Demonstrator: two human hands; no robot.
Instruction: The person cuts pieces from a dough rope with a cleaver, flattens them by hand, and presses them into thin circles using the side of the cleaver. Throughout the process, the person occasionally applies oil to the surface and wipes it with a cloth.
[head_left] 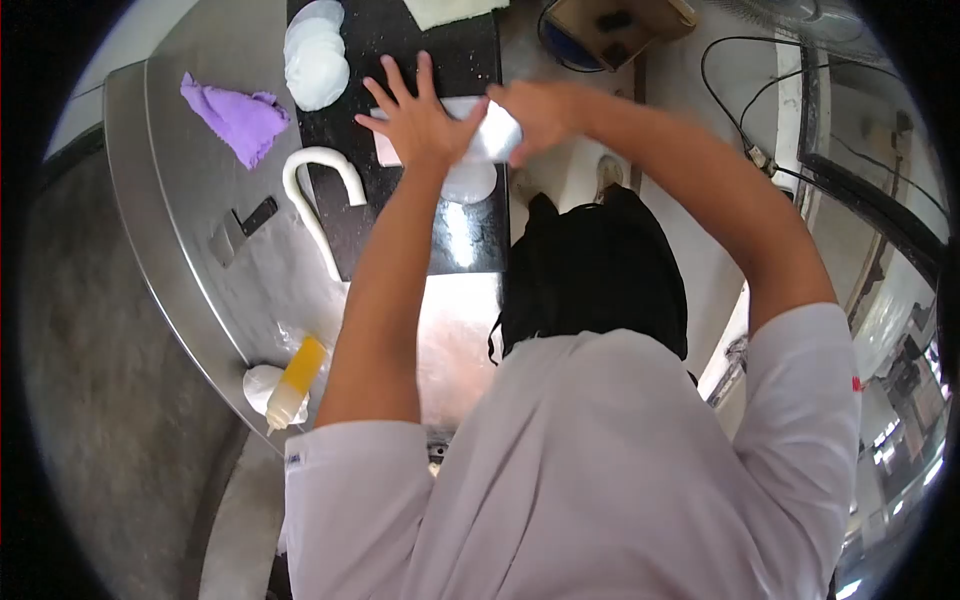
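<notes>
A flat shiny metal blade or plate [492, 132] lies over the black board [400, 235] near its right edge. My left hand [424, 125] rests on it with the fingers spread wide. At its right end, my right hand [545, 112] has its fingers closed round the edge, somewhat blurred. Just below the metal, a round pale disc [468, 183] lies on the board. Stacked white discs [316, 58] sit at the board's upper left. A white dough rope [307, 205], bent like a hook, crosses the board's left edge.
On the steel table [190, 150] are a purple cloth [238, 117], a scraper with a dark handle [242, 228] and a bottle of yellow liquid [298, 380]. A cardboard box [612, 30] stands beyond the board at the upper right.
</notes>
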